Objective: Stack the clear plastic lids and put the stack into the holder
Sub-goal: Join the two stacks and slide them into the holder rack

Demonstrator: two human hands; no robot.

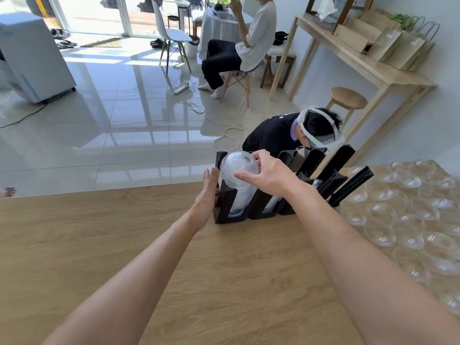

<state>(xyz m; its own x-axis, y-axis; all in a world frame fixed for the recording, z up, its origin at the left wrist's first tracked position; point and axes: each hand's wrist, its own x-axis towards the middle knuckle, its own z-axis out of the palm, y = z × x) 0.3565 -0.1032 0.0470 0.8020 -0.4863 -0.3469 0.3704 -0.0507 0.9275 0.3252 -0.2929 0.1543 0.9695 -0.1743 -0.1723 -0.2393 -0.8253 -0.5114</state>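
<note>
A black holder (225,206) with several slots stands at the far edge of the wooden table (174,245). A stack of clear domed lids (236,165) sits in its leftmost slot, rising above the rim. My right hand (268,174) is over the top of that stack, fingers curled round its upper lids. My left hand (207,195) lies flat with straight fingers against the holder's left side. Smaller lid stacks show low in the slots further right.
Many loose clear lids (410,220) cover the table's right side. A person wearing a white headset (321,130) crouches just behind the holder. Another person sits on a chair (239,75) further back. A round wooden stool (348,98) stands by a wall shelf.
</note>
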